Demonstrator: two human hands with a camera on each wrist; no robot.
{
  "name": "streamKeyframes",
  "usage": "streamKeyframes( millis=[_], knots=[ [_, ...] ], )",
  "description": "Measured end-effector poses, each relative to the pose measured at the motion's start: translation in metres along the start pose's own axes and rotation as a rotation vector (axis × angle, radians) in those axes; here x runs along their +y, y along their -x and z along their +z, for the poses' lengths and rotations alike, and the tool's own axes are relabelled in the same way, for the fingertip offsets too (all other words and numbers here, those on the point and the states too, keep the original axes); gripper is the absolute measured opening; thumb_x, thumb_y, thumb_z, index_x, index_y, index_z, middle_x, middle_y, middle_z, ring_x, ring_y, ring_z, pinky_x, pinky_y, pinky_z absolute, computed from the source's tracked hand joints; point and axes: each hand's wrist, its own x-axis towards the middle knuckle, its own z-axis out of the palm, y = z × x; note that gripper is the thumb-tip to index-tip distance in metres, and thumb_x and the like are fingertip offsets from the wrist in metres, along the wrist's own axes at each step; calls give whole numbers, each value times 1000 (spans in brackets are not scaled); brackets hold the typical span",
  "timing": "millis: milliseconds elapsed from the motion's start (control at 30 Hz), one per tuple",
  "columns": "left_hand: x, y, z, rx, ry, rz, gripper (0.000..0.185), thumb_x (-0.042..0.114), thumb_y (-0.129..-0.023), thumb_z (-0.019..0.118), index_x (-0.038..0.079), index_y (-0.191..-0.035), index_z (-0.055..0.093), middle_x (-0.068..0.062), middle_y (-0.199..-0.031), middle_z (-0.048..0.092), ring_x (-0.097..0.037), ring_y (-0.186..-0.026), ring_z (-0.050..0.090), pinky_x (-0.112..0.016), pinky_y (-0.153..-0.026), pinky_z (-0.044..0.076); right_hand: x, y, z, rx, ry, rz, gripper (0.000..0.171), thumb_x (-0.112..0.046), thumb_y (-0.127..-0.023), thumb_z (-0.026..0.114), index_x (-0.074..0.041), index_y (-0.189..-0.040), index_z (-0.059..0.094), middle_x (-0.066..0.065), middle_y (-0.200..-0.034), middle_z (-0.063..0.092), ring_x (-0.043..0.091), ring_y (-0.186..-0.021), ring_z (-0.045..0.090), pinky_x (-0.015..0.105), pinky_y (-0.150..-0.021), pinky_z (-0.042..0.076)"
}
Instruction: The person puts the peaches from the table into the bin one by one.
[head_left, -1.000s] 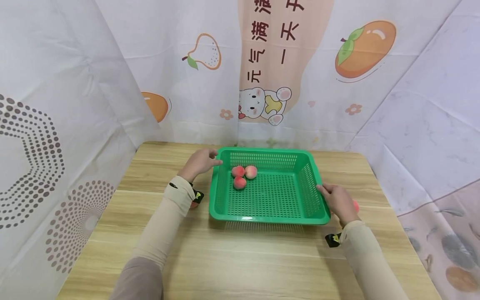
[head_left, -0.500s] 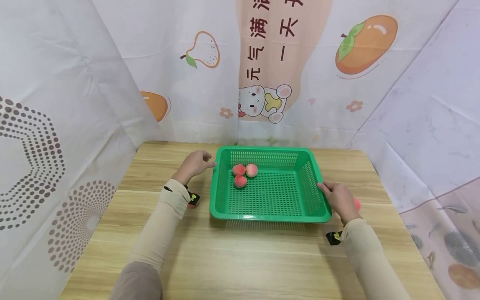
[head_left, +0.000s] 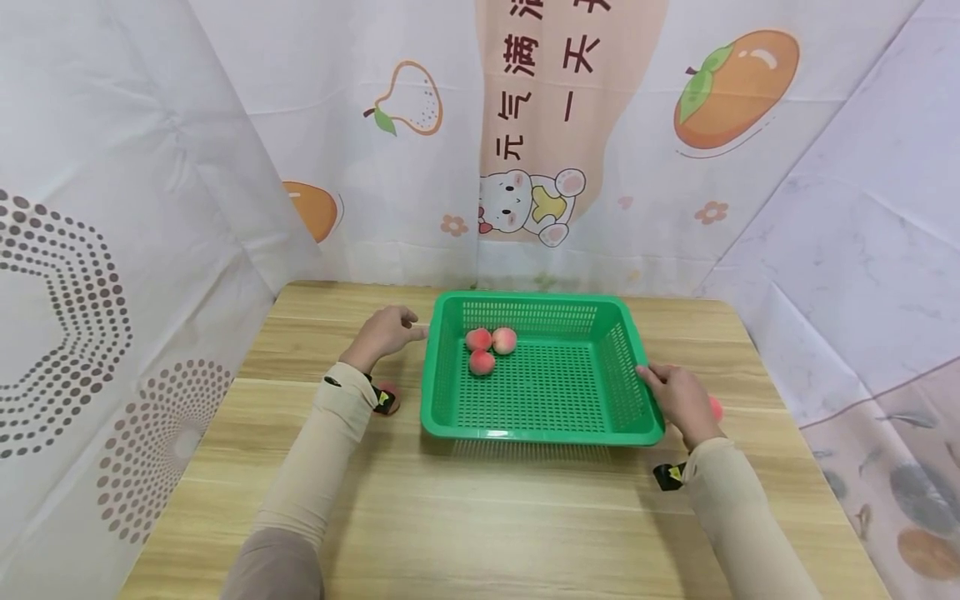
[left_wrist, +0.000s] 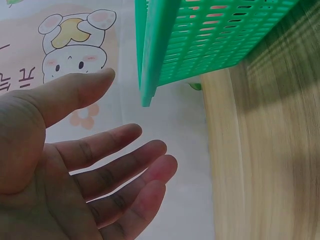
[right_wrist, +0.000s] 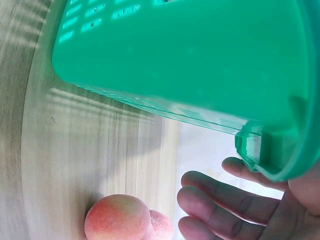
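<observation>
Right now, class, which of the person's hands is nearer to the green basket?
Right. The right hand touches the green basket at its right rim; the left hand is open just off the left rim, not touching.

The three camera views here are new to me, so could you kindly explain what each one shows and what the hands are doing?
There is no machine: a person works with bare hands and wears three cameras. The wide picture comes from a head camera looking down at a wooden table. On it stands a green basket with three peaches inside, near its far left corner.

The left wrist camera looks along the palm: the left hand is open, its fingers relaxed and just clear of the basket's edge. The right wrist camera looks up from under the right hand, which rests against the basket's right rim, thumb on top, fingers loose below; whether it truly grips I cannot tell. That view also shows two more peaches lying on the table beside that hand. Another peach peeks out beneath the left wrist.
</observation>
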Motion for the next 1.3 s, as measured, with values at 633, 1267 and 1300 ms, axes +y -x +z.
streamKeyframes(
  millis=[633, 1267, 1300],
  knots=[
    [-17, 5, 1, -75, -17, -51, 55, 34, -95, 61, -2, -135, 54, -24, -135, 56, -40, -123, 54, -50, -101, 46, 1, 0, 1, 2, 10, -10, 69, -53, -103, 35, -1, -148, 37, 27, -131, 54, 31, -100, 55, 51, -90, 46],
    [-39, 13, 5, -117, -15, -93, 58, 33, -93, 63, -3, -137, 51, -22, -141, 52, -41, -129, 50, -53, -105, 41, 1, -1, 1, 15, 12, -20, 67, -51, -103, 36, -1, -147, 38, 26, -125, 58, 29, -95, 56, 49, -88, 46],
    [-40, 13, 6, -114, -13, -96, 57, 33, -93, 63, -3, -136, 52, -23, -140, 52, -42, -128, 50, -53, -105, 41, 2, -2, 1, 14, 16, -22, 68, -51, -103, 36, -1, -147, 38, 27, -127, 57, 30, -97, 56, 50, -89, 46]
  ],
)
